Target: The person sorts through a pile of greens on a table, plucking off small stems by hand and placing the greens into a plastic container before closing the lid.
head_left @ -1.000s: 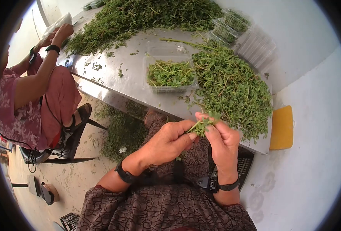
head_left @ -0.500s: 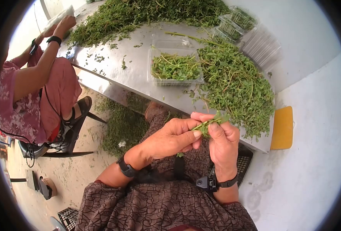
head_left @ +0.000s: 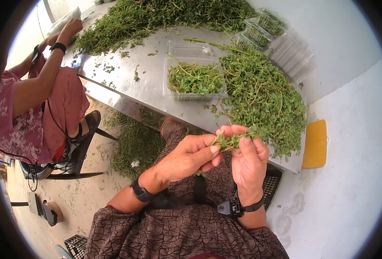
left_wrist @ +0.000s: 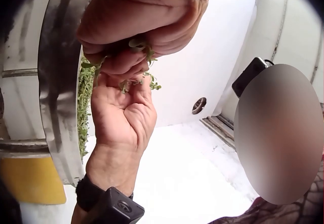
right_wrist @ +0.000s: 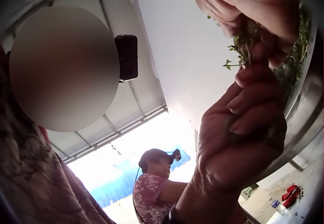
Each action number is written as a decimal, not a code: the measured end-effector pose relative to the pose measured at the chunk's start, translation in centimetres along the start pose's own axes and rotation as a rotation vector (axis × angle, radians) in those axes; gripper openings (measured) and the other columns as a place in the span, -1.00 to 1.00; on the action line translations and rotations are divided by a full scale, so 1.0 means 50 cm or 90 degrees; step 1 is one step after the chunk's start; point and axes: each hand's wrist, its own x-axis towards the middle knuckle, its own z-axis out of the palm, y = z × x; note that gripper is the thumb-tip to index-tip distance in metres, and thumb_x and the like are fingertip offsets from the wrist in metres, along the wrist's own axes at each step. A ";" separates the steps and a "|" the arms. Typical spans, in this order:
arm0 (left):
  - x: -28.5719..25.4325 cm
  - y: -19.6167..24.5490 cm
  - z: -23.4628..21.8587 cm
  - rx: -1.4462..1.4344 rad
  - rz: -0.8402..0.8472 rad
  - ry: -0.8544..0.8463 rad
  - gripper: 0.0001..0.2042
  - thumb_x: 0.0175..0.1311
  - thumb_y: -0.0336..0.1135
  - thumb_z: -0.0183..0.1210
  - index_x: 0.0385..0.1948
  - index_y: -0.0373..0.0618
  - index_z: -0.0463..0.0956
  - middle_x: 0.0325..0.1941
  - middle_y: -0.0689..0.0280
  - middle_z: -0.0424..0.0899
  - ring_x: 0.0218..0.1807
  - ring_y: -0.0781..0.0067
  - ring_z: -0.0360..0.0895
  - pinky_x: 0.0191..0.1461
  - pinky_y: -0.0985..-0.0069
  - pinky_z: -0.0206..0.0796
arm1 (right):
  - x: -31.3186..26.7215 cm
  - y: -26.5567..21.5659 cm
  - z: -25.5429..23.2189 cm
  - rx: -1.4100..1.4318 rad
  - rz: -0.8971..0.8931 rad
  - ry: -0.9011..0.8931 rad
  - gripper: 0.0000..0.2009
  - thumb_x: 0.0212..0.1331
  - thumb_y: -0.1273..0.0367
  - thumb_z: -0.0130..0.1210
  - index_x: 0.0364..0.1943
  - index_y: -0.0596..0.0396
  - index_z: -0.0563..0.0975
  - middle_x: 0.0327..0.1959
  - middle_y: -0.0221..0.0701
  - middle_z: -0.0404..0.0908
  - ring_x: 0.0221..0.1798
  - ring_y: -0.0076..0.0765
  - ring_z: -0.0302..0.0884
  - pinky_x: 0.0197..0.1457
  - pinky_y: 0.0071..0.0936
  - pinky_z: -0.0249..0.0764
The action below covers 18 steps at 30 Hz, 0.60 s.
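Note:
My left hand (head_left: 186,157) pinches the stem end of a small leafy green sprig (head_left: 232,141) between thumb and fingers. At the leafy end, my right hand (head_left: 249,162) grips the same sprig, thumb on top. Both hands hang over my lap, just off the metal table's front edge. In the right wrist view, thin stems with leaves (right_wrist: 240,51) show between the two hands. Beyond them lies a loose heap of greens (head_left: 264,99) on the table. A clear plastic clamshell box (head_left: 195,96), its lid up, stands left of that heap, filled with cut greens.
A larger pile of greens (head_left: 165,19) covers the table's far side. Filled boxes (head_left: 260,32) and stacked clear trays (head_left: 290,54) stand by the wall. A yellow board (head_left: 315,144) leans at the right. Another person (head_left: 40,95) sits at the left, and trimmings (head_left: 135,149) litter the floor.
The right hand has turned slightly and shifted along the sprig, and more of the sprig now shows between the hands. The left hand keeps its pinch.

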 end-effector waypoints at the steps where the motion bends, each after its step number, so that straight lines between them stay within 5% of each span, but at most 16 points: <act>1: 0.001 -0.002 -0.001 -0.007 0.011 -0.006 -0.77 0.53 -0.26 -0.06 -0.33 -0.13 0.49 -0.48 0.53 0.47 -0.53 0.78 0.25 -0.50 0.73 0.10 | 0.000 0.000 0.001 0.028 0.003 0.001 -0.74 0.43 0.40 -0.02 0.02 0.28 0.56 -0.08 -0.15 0.67 -0.05 -0.21 0.65 0.05 -0.29 0.58; 10: 0.010 -0.007 0.002 -0.038 -0.003 0.019 -0.79 0.53 -0.27 -0.05 -0.17 -0.17 0.52 -0.43 0.44 0.51 -0.53 0.71 0.26 -0.48 0.71 0.10 | 0.008 0.006 0.002 0.043 0.004 0.004 -0.76 0.42 0.41 -0.02 0.00 0.31 0.55 -0.12 -0.16 0.68 -0.12 -0.30 0.65 -0.10 -0.38 0.62; 16: 0.014 -0.006 -0.003 -0.034 -0.001 0.001 -0.77 0.53 -0.22 -0.04 -0.23 -0.17 0.51 -0.45 0.45 0.51 -0.54 0.71 0.25 -0.49 0.70 0.08 | 0.012 0.008 0.007 -0.004 0.021 0.023 -0.77 0.41 0.43 -0.02 -0.04 0.34 0.57 -0.14 -0.17 0.68 -0.16 -0.36 0.64 -0.13 -0.48 0.58; 17: 0.015 -0.006 -0.005 -0.039 -0.009 -0.003 -0.80 0.53 -0.26 -0.05 -0.13 -0.14 0.53 -0.48 0.52 0.47 -0.52 0.78 0.26 -0.48 0.73 0.13 | 0.010 0.003 0.008 -0.051 0.058 0.042 -0.75 0.42 0.38 -0.02 -0.04 0.30 0.55 -0.19 -0.17 0.67 -0.09 -0.18 0.65 0.23 -0.08 0.49; 18: 0.015 -0.003 -0.007 -0.034 -0.003 -0.003 -0.80 0.53 -0.26 -0.05 -0.13 -0.14 0.53 -0.48 0.52 0.47 -0.52 0.78 0.26 -0.48 0.73 0.13 | 0.012 0.004 0.007 -0.050 0.053 0.038 -0.75 0.42 0.38 -0.02 -0.04 0.30 0.55 -0.19 -0.17 0.67 -0.09 -0.18 0.65 0.23 -0.08 0.49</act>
